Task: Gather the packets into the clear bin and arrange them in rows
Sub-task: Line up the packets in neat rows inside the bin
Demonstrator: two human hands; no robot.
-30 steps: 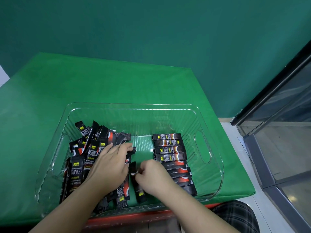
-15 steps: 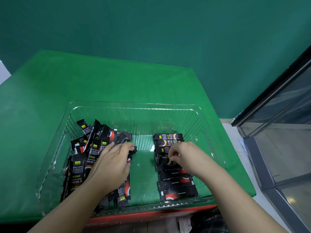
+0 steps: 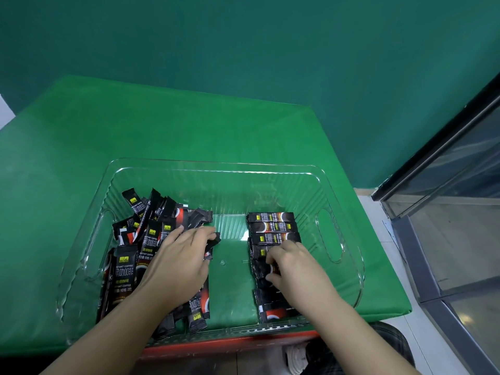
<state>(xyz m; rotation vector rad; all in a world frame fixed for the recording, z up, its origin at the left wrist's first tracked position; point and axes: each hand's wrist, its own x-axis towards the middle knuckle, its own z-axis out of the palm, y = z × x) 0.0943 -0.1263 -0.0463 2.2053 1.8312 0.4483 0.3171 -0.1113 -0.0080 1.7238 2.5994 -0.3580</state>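
A clear bin (image 3: 216,169) stands on the green table. Loose black coffee packets (image 3: 140,231) lie heaped in its left half. My left hand (image 3: 178,261) lies on that heap, fingers curled over a packet (image 3: 212,243) that sticks out past my fingertips. On the right, a row of packets (image 3: 273,227) runs from the middle of the bin toward the near wall. My right hand (image 3: 295,269) is over the middle of that row and pinches a packet (image 3: 261,270) between thumb and fingers, hiding the packets beneath it.
The bin has a handle cutout (image 3: 328,235) in its right wall and another (image 3: 94,244) in the left. A bare strip of bin floor (image 3: 230,280) separates heap and row. A glass-fronted cabinet (image 3: 460,212) stands to the right of the table.
My right hand took a packet from beside my left hand, carried it right to the row, and now lowers toward the row's middle. My left hand stayed on the heap.
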